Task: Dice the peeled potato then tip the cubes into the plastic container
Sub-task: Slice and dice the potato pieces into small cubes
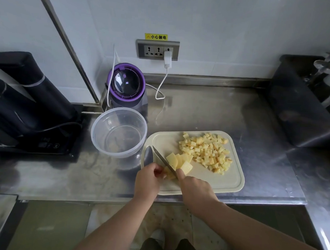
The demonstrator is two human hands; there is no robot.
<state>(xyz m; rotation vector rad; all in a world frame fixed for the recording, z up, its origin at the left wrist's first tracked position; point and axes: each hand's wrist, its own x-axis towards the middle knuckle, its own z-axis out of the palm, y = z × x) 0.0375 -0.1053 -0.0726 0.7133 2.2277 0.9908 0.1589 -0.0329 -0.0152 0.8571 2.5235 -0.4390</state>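
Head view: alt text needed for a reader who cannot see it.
The right hand grips a knife with its blade on potato slices that the left hand steadies on a cutting board. Diced cubes are piled at the board's far right; a plastic container stands on the counter to its left.

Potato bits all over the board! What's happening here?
A person is dicing a potato. The right grip holds the knife, with the blade down on the slices. The left grip steadies their near end. A pile of cubes sits at the far side of the board. The cubes haven't been tipped into the container beside it yet.
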